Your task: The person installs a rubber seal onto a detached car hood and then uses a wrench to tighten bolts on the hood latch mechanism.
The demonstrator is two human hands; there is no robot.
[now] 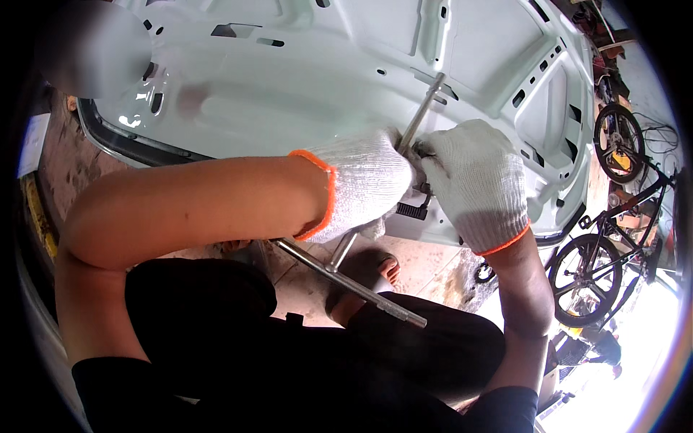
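Observation:
My left hand (364, 180), in a white knit glove with an orange cuff, is closed at the edge of a pale car panel. A straight metal rod (424, 108) rises from its fingers over the panel. My right hand (473, 177), gloved alike, presses close beside it with fingers curled inward. What its fingertips pinch is hidden between the two hands. Just below the hands, a small black ribbed part (413, 211) shows. Under my left glove, a T-shaped metal bar (354, 287) slants above my legs; whether it joins the rod is hidden.
The pale car panel (274, 86), with ribs and cut-out holes, spans the far side. A bicycle (603, 245) stands on the right among clutter. Below the panel lie floor tiles (433, 263) and a foot (390, 270). A blurred round patch covers the upper left.

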